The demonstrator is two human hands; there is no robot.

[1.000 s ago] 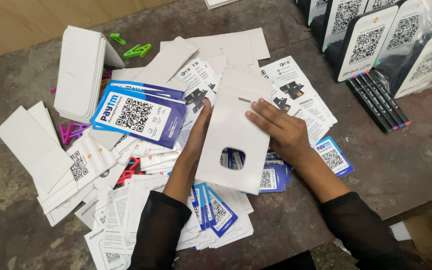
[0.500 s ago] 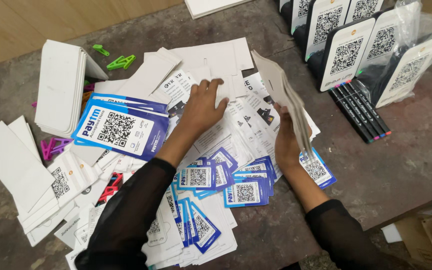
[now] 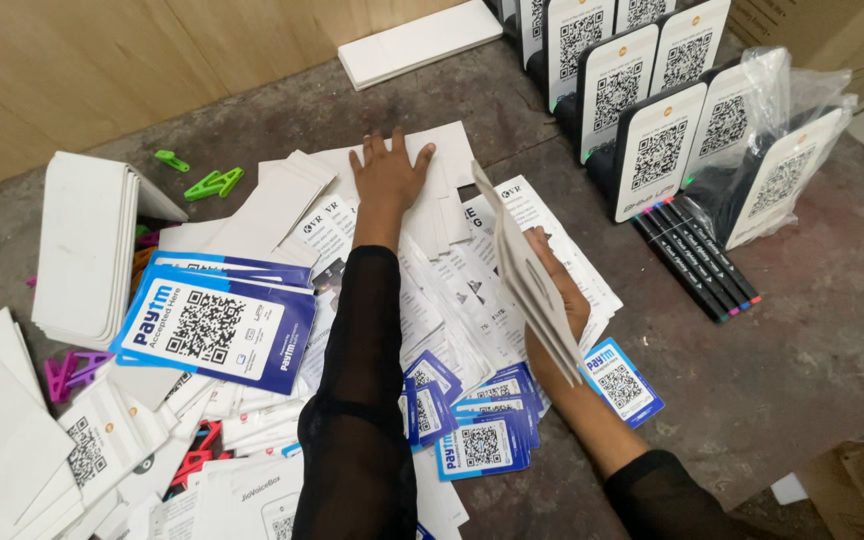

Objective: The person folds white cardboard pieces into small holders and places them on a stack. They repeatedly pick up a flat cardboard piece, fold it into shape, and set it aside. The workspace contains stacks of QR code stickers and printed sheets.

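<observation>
Your left hand (image 3: 389, 172) lies spread flat on the white cards (image 3: 432, 195) toward the table's far edge; your right hand (image 3: 552, 300), nearer you, pinches a white card stack (image 3: 522, 270) upright, long axis pointing away

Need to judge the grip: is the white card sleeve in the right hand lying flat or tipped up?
Tipped up: the white card sleeve stands on edge, the right hand behind it.

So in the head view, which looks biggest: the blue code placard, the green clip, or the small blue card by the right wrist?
1. blue code placard
2. small blue card
3. green clip, though it lies farther from the camera
</observation>
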